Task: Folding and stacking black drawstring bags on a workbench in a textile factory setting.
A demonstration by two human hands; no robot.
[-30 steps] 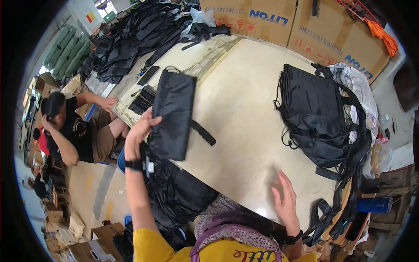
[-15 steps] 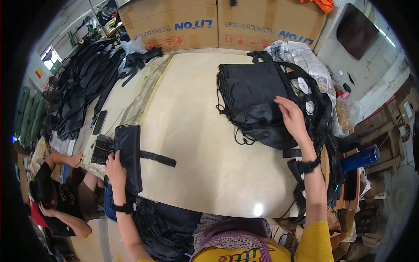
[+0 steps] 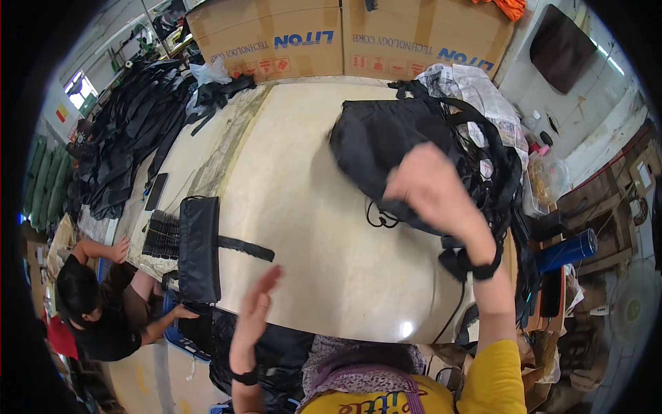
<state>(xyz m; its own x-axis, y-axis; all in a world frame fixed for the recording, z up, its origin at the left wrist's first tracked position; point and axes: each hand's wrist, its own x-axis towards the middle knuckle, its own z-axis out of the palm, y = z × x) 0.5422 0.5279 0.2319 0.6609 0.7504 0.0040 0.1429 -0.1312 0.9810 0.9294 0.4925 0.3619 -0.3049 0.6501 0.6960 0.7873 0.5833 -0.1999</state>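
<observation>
Head: right hand [image 3: 433,188] at black bag [image 3: 379,141]; inside hidden

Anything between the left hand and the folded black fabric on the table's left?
Nothing visible: only bare tabletop lies between the left hand and the near end of the folded black fabric. The black strap beside it lies farther out.

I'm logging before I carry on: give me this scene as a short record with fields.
Left hand: open, no held thing visible, near the front edge of the cream tabletop
Right hand: blurred, at the black fabric pile; grip unclear
Tabletop left: folded black fabric rectangle, flat black strip extending rightward
Co-worker: black shirt, beside the tabletop's left edge
</observation>
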